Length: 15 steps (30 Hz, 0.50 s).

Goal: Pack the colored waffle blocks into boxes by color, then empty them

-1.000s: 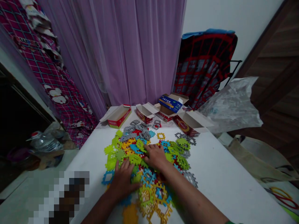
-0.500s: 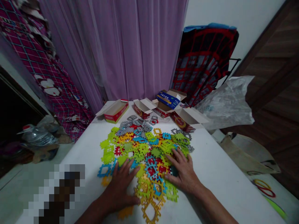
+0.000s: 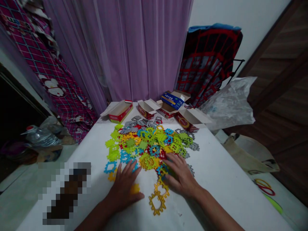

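Observation:
A heap of flat, notched-edge plastic building pieces (image 3: 143,145) in green, yellow, blue, red and grey lies on the white table. My left hand (image 3: 124,185) is open, fingers spread, at the near left edge of the heap over blue and yellow pieces. Yellow shows beside its thumb. My right hand (image 3: 181,176) lies open at the near right edge, its fingertips on red and blue pieces and some pieces hidden beneath it. Between the hands, a yellow window-like piece (image 3: 158,211) touches another yellow one near the right thumb.
Along the far edge stand an open red box (image 3: 121,113) on the left, more red boxes and a blue box (image 3: 172,100). A clear plastic bag (image 3: 228,106) hangs at the right edge. Below on the right are a beige bag (image 3: 250,154) and scissors (image 3: 266,187).
The near pieces between my hands have moved away from me into the heap, mixing the colours there. A few yellow pieces stay in front. My right hand has shifted slightly left.

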{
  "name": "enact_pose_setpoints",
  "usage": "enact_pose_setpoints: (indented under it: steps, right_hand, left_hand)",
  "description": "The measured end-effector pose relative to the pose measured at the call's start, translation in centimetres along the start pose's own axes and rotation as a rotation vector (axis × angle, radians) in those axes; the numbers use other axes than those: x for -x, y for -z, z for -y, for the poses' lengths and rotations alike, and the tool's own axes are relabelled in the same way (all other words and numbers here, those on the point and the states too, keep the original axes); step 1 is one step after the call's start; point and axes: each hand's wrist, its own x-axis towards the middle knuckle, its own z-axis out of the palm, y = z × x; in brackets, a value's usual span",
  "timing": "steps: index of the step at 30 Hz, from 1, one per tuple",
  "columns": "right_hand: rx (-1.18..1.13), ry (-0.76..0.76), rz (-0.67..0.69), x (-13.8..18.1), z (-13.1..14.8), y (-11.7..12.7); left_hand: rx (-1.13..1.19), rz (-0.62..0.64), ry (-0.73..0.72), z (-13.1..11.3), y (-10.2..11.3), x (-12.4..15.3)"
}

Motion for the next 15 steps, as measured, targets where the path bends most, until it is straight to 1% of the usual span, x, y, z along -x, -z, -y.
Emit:
enact_pose_setpoints:
  steps: [2, 3, 4, 5, 6, 8, 9, 11, 13, 15]
  right_hand:
    - [-0.027, 0.129, 0.174, 2.5, 1.5, 0.3]
    - [-0.033, 0.176, 0.247, 3.0, 2.1, 0.2]
    - [-0.031, 0.203, 0.297, 2.9, 2.5, -0.1]
    - [-0.021, 0.215, 0.315, 2.3, 2.8, -0.6]
    - [-0.003, 0.210, 0.301, 1.2, 2.9, -1.2]
    - [0.059, 0.155, 0.215, -1.8, 2.8, -2.6]
    - [0.090, 0.112, 0.174, -3.3, 2.6, -3.2]
    - [0.147, -0.028, 0.080, -5.6, 2.3, -4.1]
    - [0.168, -0.145, -0.006, -6.4, 1.8, -4.4]
    - [0.165, -0.190, -0.082, -5.6, 1.2, -4.2]
  left_hand:
    - [0.024, 0.088, -0.010, -0.3, -0.2, 2.1]
    - [0.035, 0.126, -0.007, -0.6, -0.4, 2.4]
    - [0.043, 0.153, 0.006, -0.8, -0.5, 2.3]
    - [0.046, 0.168, 0.027, -1.0, -0.6, 1.6]
    - [0.045, 0.170, 0.057, -1.2, -0.5, 0.5]
    - [0.036, 0.161, 0.136, -1.7, -0.2, -2.3]
    - [0.034, 0.156, 0.174, -1.9, 0.1, -3.7]
    - [0.021, 0.136, 0.271, -2.3, 0.8, -5.9]
    - [0.023, 0.140, 0.323, -2.6, 1.4, -6.7]
    - [0.036, 0.145, 0.323, -2.8, 1.6, -6.1]
